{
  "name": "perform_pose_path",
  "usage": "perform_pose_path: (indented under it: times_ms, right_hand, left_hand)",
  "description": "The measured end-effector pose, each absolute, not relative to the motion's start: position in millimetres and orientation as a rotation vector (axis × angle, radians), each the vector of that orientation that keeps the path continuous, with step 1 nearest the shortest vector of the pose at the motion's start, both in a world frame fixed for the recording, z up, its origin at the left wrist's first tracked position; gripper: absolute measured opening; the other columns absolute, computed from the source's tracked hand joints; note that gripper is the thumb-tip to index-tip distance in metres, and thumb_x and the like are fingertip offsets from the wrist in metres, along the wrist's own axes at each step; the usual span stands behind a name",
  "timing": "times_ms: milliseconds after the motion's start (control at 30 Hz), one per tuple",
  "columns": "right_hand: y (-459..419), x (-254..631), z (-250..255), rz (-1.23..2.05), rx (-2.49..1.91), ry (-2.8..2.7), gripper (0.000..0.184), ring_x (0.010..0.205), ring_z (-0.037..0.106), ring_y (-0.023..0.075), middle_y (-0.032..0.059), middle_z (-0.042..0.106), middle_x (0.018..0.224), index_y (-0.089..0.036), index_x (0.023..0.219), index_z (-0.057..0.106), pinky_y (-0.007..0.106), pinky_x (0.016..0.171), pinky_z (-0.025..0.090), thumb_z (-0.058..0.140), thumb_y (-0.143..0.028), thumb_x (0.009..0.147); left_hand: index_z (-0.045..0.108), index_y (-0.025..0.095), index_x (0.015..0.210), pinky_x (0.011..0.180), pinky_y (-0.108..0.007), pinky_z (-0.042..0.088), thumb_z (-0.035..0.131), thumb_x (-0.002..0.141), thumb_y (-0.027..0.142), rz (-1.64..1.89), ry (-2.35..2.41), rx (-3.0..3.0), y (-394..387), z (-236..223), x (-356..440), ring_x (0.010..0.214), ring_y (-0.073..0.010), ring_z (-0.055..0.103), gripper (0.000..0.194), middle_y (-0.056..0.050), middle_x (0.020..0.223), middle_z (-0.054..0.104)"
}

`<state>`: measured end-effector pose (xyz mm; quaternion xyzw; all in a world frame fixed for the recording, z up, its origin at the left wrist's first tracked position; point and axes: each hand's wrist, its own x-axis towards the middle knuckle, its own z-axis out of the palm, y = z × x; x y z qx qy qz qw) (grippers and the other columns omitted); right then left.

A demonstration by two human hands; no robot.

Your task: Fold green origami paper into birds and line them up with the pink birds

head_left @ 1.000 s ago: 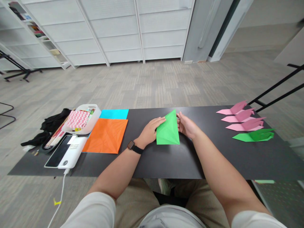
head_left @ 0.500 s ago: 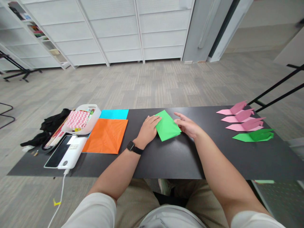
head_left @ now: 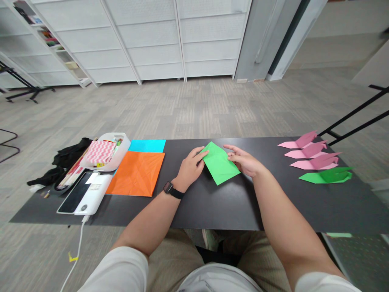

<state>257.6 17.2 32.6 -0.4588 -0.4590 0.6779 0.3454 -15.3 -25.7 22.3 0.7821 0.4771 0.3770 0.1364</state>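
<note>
A folded sheet of green origami paper (head_left: 219, 163) is held between my two hands at the middle of the dark table, tilted with its near corner toward me. My left hand (head_left: 192, 167) pinches its left edge between thumb and fingers; a black watch sits on that wrist. At the paper's right edge, my right hand (head_left: 243, 160) grips with the thumb and some fingers, while the index finger stretches out past it. The undersides of the fingers behind the paper are hidden.
Three pink folded paper figures (head_left: 314, 163) and a green one (head_left: 326, 176) stand at the right. Orange paper (head_left: 136, 174) and blue paper (head_left: 148, 145) lie left of my hands. Beyond them are a white box (head_left: 122, 152), a phone and a cabled power bank (head_left: 95, 198).
The green paper has been lifted and turned, its near corner swinging to the right. My left thumb now shows gripping its edge, and my right fingers have closed on the other side.
</note>
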Motion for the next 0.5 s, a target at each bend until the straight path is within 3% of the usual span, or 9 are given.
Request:
perform_pose_path:
  times_ms: [133,267,400,500]
  right_hand:
    - [19,259,28,1.798,-1.203,-1.192,0.076,0.075,0.065,0.0145,-0.0027,0.069,0.099,-0.033,0.143,0.059,0.026,0.063,0.050,0.076,-0.018,0.071]
    - [20,262,27,1.812,-1.246,-1.245,0.077,0.069,0.060,0.0118,-0.0029,0.066,0.095,-0.031,0.147,0.056,0.022,0.056,0.043,0.076,-0.015,0.074]
    - [21,262,22,1.742,-1.358,-1.332,0.077,0.063,0.053,0.0099,-0.0024,0.067,0.096,-0.030,0.149,0.054,0.022,0.049,0.034,0.075,-0.015,0.076]
    - [23,261,15,1.677,-1.402,-1.432,0.078,0.063,0.053,0.0106,-0.0020,0.069,0.094,-0.027,0.151,0.053,0.022,0.051,0.035,0.074,-0.015,0.076]
  left_hand:
    - [0.064,0.026,0.145,0.129,-0.050,0.045,0.055,0.104,0.020,1.103,1.354,2.252,-23,21,-17,0.151,-0.0240,0.052,0.043,-0.007,0.164,0.053]
    - [0.062,0.022,0.146,0.131,-0.050,0.042,0.059,0.101,0.020,1.119,1.377,2.256,-13,10,-22,0.150,-0.0242,0.054,0.045,-0.010,0.159,0.057]
    - [0.063,0.019,0.144,0.132,-0.053,0.041,0.051,0.095,0.005,0.978,1.460,2.304,-7,-4,-28,0.151,-0.0269,0.052,0.052,-0.012,0.154,0.062]
    - [0.063,0.014,0.144,0.133,-0.058,0.036,0.046,0.088,-0.003,0.920,1.627,2.307,-8,-6,-29,0.158,-0.0316,0.042,0.061,-0.016,0.158,0.056]
